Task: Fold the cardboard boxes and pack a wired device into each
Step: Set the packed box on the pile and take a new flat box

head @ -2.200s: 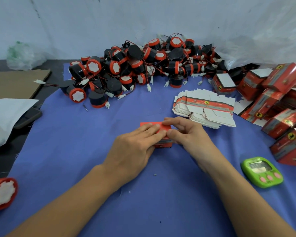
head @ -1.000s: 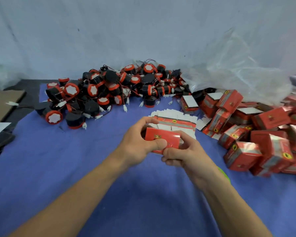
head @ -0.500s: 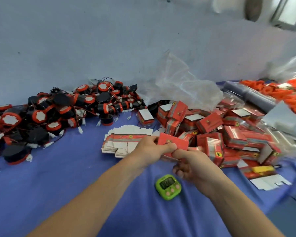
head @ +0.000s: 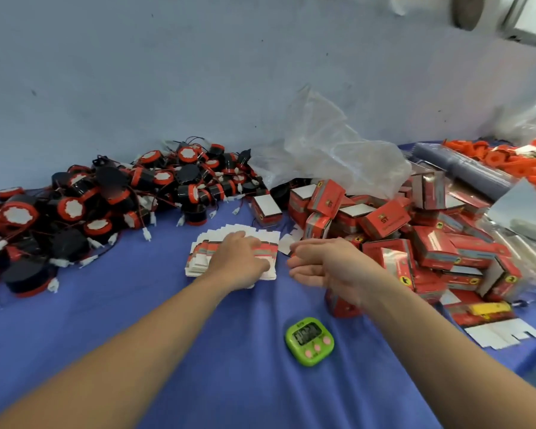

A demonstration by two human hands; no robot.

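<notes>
Left hand (head: 239, 262) moved, resting on flat boxes (head: 199, 258)

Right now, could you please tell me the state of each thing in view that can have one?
left hand, resting palm down on the flat box stack.
right hand, loosely curled, holding nothing.
flat box stack, unfolded, fanned out.
folded boxes, assembled, heaped on the right.
wired devices, loose, unpacked, heaped on the left.
green timer, lying face up, digits unreadable.
</notes>
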